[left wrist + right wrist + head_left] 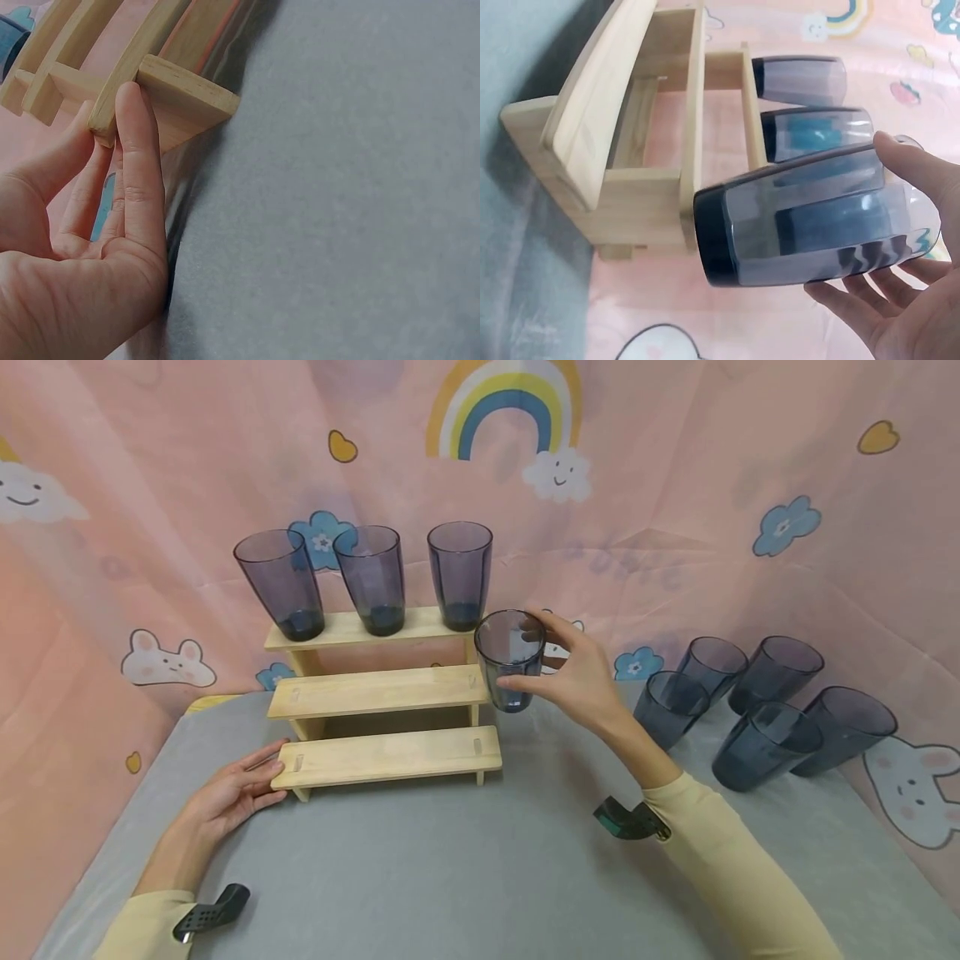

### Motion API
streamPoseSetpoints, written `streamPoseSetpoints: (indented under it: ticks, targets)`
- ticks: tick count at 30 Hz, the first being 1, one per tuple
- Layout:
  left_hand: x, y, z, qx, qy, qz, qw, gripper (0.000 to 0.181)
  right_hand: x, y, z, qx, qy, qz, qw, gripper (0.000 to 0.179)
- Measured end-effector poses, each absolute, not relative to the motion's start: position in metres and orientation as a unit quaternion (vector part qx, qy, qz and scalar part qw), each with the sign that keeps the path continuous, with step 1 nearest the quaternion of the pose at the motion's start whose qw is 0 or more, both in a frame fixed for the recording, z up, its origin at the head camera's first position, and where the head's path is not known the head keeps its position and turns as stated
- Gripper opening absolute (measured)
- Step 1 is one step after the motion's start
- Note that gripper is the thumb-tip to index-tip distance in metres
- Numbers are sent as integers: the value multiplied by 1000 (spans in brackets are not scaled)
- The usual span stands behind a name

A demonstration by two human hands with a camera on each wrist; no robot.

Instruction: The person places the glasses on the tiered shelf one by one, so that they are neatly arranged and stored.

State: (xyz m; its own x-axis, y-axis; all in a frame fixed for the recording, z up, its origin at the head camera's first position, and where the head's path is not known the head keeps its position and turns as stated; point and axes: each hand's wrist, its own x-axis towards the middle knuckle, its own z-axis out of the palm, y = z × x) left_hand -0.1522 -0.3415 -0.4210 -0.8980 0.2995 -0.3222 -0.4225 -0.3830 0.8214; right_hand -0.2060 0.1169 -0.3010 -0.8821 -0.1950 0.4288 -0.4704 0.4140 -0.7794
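In the head view my right hand (581,681) grips a tinted drinking glass (504,647) upright, just off the right end of a three-step wooden stand (390,756). The right wrist view shows thumb and fingers around the upper part of this glass (810,217), its dark base beside the stand's middle step. My left hand (228,793) is at the left end of the lowest step. Up close in the left wrist view, thumb and fingers pinch the end of that step board (142,60). Along the top step stand three similar glasses: left (285,585), middle (372,578) and right (461,575).
Several more tinted glasses (768,743) are grouped on the right side of the grey table (450,877). A pink patterned cloth (660,460) hangs behind the table. Each wrist carries a black strap mount, left (213,912) and right (630,821).
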Motion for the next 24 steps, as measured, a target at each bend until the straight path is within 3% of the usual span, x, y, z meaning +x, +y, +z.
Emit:
streamPoseSetpoints:
  ticks: [24]
  targets:
    - [-153, -342, -424, -61, 542, 814, 199, 35, -216, 37, -301, 233, -778, 579, 73, 86]
